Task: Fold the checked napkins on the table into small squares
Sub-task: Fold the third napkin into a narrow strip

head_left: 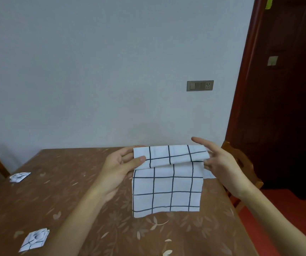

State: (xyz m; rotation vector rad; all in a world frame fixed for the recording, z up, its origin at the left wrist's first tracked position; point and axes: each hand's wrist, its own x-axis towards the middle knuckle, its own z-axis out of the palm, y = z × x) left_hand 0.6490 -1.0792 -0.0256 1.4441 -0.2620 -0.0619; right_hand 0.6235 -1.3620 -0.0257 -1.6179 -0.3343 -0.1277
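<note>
A white napkin with dark checks (pixel 167 189) hangs in the air over the brown table (pixel 93 209), its top edge folded over toward me. My left hand (pixel 120 167) pinches the folded top at its left end, thumb in front. My right hand (pixel 220 163) holds the right end of the fold, with the index finger stretched out above the cloth. The napkin's lower edge hangs just above the tabletop. Two small folded checked napkins lie on the table, one at the near left (pixel 34 239) and one at the far left (pixel 20 176).
The table has a floral brown cover and stands against a pale wall with a switch plate (pixel 200 85). A wooden chair (pixel 241 163) stands at the table's right side. A dark wooden door (pixel 287 89) is at the right, above a red floor.
</note>
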